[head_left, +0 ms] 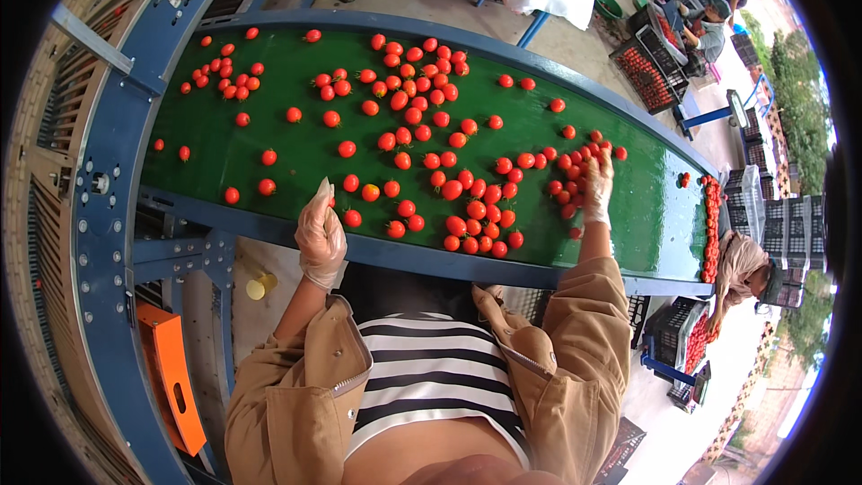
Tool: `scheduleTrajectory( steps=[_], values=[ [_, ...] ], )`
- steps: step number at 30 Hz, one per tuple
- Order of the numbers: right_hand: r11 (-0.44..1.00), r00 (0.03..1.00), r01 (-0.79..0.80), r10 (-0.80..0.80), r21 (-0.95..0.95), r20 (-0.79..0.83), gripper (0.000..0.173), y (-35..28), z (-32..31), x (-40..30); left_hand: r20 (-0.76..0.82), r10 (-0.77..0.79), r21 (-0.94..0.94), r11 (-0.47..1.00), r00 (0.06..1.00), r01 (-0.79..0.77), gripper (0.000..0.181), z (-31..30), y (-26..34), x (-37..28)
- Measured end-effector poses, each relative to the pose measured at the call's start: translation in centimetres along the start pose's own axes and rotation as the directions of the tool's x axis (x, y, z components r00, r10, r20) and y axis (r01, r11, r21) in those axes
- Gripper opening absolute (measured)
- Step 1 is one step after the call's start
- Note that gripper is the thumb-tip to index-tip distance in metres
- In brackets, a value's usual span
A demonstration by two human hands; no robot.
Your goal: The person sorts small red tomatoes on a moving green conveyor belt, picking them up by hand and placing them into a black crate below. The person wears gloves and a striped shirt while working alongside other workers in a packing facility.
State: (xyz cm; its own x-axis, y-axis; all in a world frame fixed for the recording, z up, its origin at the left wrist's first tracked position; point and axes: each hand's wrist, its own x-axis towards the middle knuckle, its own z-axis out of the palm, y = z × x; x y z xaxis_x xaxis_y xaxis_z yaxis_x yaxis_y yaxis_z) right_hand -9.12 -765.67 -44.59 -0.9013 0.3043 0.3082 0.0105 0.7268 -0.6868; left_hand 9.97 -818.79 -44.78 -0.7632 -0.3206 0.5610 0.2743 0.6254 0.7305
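A green conveyor belt [310,168] lies before me, scattered with many red cherry tomatoes [399,100], some with green stem ends. My left hand [322,236], in a clear plastic glove, is at the belt's near edge with its fingers drawn together. A bit of red tomato [331,202] shows beside its fingertips; I cannot tell whether it is gripped or lies behind them. My right hand [598,185], also gloved, stretches over the belt at the right. Its palm side rests against a dense cluster of tomatoes [571,175]. One orange-yellow tomato [370,192] lies near the middle.
A blue metal rail [431,259] borders the belt. Tomatoes line up at the belt's right end [711,229], where a person [744,269] bends over. Black crates of tomatoes [646,74] stand near another person [710,34]. At left are a blue frame [101,215] and an orange panel [168,377].
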Motion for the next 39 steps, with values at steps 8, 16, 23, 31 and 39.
scheduleTrajectory(
  steps=[8, 16, 23, 31, 39],
  values=[
    [0.993, 0.93, 0.041, -0.079, 0.112, 0.36, 0.062, -14.3, 12.5, -3.8, 0.05, -0.056, -0.008, 0.998, 0.997, 0.057, 0.04, -1.7, -1.6, 0.9],
    [0.907, 0.97, -0.021, -0.083, 0.421, 0.228, 0.033, -17.6, 11.2, -1.4, 0.032, 0.027, -0.003, 1.0, 0.999, -0.027, 0.047, -3.8, -3.4, 1.6],
    [0.9, 0.869, -0.396, 0.432, 0.185, -0.242, 0.06, -3.8, 3.1, 6.5, 0.01, 0.064, -0.004, 0.998, 0.998, -0.064, 0.05, -4.5, -5.3, 2.3],
    [0.745, 0.941, -0.332, 0.305, 0.579, 0.147, 0.048, -5.5, 10.5, 9.4, 0.061, -0.033, -0.021, 0.999, 0.998, 0.034, 0.052, -5.8, -8.1, 1.7],
    [0.978, 0.984, 0.18, -0.18, -0.105, 0.005, 0.047, -22.2, 27.3, 2.0, 0.056, -0.005, 0.067, 0.998, 0.998, 0.001, 0.049, -7.0, -9.7, 2.5]
  ],
)
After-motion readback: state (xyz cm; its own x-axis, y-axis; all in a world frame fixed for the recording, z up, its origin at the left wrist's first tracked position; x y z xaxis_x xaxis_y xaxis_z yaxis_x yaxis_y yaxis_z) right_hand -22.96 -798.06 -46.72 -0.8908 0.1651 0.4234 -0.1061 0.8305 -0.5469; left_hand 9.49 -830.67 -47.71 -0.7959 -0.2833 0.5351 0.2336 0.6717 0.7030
